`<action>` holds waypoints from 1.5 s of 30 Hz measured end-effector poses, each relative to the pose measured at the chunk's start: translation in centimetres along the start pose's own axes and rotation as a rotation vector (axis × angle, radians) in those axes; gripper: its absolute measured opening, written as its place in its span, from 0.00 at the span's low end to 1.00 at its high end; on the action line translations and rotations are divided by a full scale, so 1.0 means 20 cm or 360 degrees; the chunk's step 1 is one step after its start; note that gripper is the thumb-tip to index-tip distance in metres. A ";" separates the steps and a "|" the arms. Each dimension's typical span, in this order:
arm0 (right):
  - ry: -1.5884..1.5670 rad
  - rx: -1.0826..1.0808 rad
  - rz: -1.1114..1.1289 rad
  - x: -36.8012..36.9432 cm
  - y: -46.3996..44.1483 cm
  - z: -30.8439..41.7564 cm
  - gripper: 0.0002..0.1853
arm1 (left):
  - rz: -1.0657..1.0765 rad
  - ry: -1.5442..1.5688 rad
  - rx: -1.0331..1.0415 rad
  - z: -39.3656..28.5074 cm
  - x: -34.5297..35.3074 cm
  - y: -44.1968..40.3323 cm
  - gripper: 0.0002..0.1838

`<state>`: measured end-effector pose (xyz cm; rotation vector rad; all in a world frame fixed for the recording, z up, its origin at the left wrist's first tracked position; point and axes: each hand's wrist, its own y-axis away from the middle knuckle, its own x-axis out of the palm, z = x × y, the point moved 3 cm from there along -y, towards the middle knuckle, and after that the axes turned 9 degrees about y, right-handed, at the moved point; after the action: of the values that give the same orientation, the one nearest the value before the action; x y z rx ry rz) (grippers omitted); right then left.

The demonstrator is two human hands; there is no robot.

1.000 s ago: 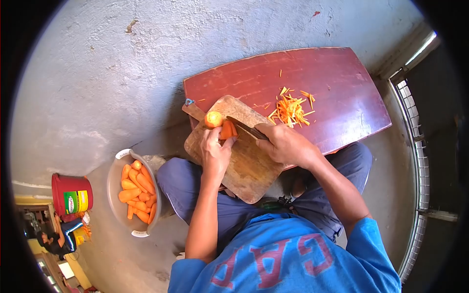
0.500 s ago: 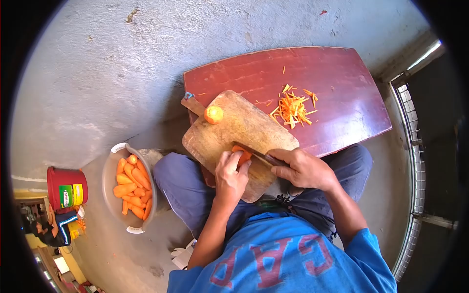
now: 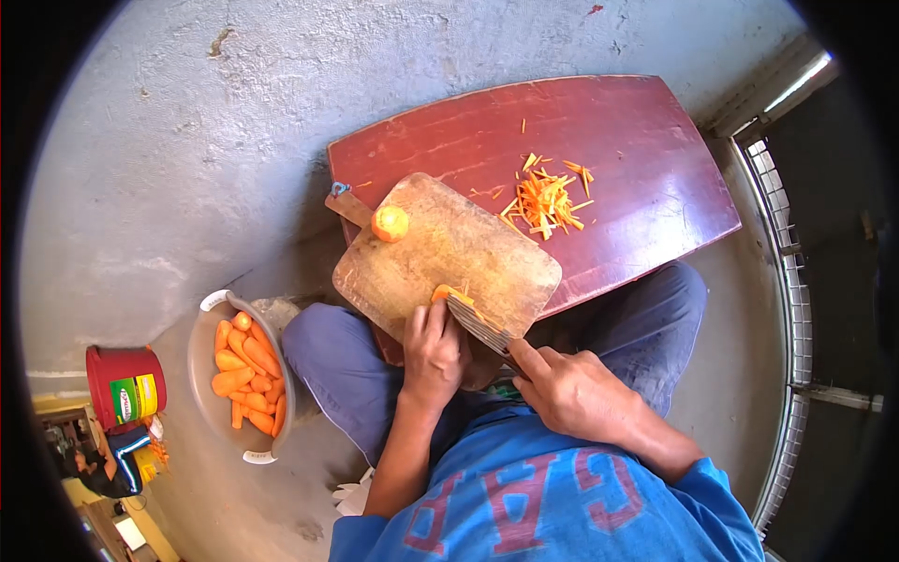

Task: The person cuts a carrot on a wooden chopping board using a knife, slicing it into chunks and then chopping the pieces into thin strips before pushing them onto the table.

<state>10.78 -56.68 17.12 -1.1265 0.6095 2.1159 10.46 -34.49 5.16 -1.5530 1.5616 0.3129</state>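
Observation:
My right hand (image 3: 576, 393) is closed round the handle of a knife (image 3: 476, 324), its blade slanting up and left across the near part of the wooden cutting board (image 3: 449, 234). Close to the blade's tip, my left hand (image 3: 434, 361) has its fingers curled over a carrot piece (image 3: 440, 292). Most of that piece is hidden by the fingers and the blade; some orange shows beyond the blade. A thick carrot chunk (image 3: 390, 223) sits at the board's far left, near its handle. Beyond the board's right side lies a heap of carrot strips (image 3: 548, 199).
The board rests partly on a low red table (image 3: 646, 178) against a wall. On the floor to my left stands a tub (image 3: 198, 365) of peeled carrots, with a red bucket (image 3: 101, 384) farther left. Another person (image 3: 117, 464) shows at the far left. A barred metal frame (image 3: 796, 318) stands at right.
My right hand has moved back toward my body, and the knife has turned so its blade face shows. My left hand has shifted slightly nearer me. The whole view has moved a little.

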 end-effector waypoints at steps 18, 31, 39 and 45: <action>-0.0117 -0.0048 -0.0090 0.06 -0.23 -0.07 0.15 | -0.0039 0.0003 0.0036 -0.03 0.02 -0.01 0.24; -0.0217 0.0046 0.0054 0.02 -0.14 -0.05 0.18 | -0.0179 0.0167 -0.0009 0.03 0.02 0.01 0.19; -0.0201 0.0043 0.0031 0.00 -0.09 -0.02 0.22 | -0.0237 0.0194 0.0039 0.01 0.02 0.00 0.19; -0.0254 0.0089 0.0015 -0.01 -0.09 -0.02 0.22 | -0.0240 0.0136 0.0005 0.01 0.03 -0.02 0.16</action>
<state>12.43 -55.86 16.89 -0.9154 0.5959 2.1583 11.00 -34.85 4.82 -1.6902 1.4982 0.1620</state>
